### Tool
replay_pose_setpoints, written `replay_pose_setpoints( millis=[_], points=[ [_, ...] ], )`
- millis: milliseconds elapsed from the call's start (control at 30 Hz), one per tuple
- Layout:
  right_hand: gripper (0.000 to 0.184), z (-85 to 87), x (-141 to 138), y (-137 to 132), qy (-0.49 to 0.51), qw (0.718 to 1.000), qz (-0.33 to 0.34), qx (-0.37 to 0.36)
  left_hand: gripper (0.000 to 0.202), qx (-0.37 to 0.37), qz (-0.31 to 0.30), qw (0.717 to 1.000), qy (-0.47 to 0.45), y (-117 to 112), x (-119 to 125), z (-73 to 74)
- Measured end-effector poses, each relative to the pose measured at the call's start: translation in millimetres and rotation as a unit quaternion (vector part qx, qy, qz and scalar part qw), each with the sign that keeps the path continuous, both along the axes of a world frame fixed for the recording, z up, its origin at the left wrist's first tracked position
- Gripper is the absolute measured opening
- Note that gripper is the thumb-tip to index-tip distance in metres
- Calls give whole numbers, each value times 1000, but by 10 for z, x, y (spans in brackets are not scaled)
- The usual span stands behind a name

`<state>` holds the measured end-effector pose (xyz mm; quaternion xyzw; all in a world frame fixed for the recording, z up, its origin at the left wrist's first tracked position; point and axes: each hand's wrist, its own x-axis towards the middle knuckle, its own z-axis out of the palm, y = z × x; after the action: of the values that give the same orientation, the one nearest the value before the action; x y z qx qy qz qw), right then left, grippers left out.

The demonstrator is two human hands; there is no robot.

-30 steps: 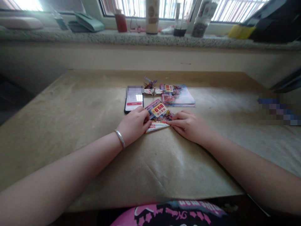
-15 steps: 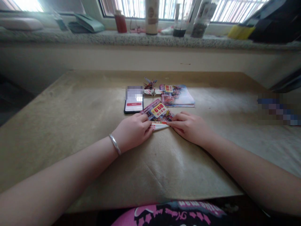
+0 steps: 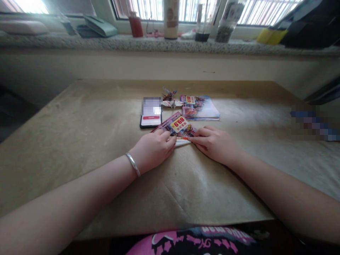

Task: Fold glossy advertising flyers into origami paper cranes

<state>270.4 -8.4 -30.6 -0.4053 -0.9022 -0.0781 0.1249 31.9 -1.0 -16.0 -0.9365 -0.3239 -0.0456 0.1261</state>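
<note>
A colourful printed paper leaflet point(image 3: 179, 124) lies on the table in front of me, its near edge folded over and showing a white strip. My left hand point(image 3: 156, 147), with a silver bangle at the wrist, presses the fold with closed fingers on the left. At the fold's right end, my right hand point(image 3: 212, 143) pinches the paper between its fingers. The fingertips hide both ends of the strip. Just behind the leaflet are a smartphone point(image 3: 151, 121), a folded paper figure point(image 3: 171, 99) and a stack of similar leaflets point(image 3: 202, 108).
The table point(image 3: 106, 106) has a brownish cover and meets a wall at the back. Above it, a granite windowsill point(image 3: 119, 44) carries a red bottle point(image 3: 136, 24), a tall pale container point(image 3: 170, 21), jars and a yellow object point(image 3: 271, 35). A blurred strip lies at the far right.
My left hand has slid slightly right along the fold, covering more of the white strip and baring the leaflet's left corner. My right hand has stayed in place.
</note>
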Motion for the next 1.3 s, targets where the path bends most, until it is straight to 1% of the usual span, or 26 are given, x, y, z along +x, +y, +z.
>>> replay_pose_setpoints(
  millis=[133, 333, 633, 733, 833, 1033, 1100, 1200, 1300],
  points=[
    [28, -6, 4, 0, -2, 1000, 0, 4, 34, -15, 8, 1000, 0, -1, 12, -14],
    [29, -8, 3, -7, -18, 1000, -10, 4, 34, 0, -28, 1000, 12, 9, 39, -57],
    [26, 24, -6, -15, -21, 1000, -13, 8, 31, -29, -13, 999, -38, -18, 25, -45],
    [23, 40, 34, -5, -12, 1000, -24, 5, 31, -37, -11, 998, -48, -17, 30, -48],
    [19, 51, 104, 18, 6, 999, -36, 0, 32, -38, -25, 998, -53, -6, 29, -48],
    [18, 78, 213, 38, 55, 996, -45, -46, 33, -39, -45, 997, -48, 9, 20, -31],
    [18, 77, 225, 40, 71, 995, -44, -52, 33, -40, -49, 997, -48, 14, 20, -29],
    [20, 54, 204, 47, 97, 994, -33, -34, 33, -41, -48, 997, -48, 22, 16, -31],
    [24, 24, 134, 46, 99, 995, -1, -23, 33, -46, -49, 996, -51, 30, 14, -34]
  ],
)
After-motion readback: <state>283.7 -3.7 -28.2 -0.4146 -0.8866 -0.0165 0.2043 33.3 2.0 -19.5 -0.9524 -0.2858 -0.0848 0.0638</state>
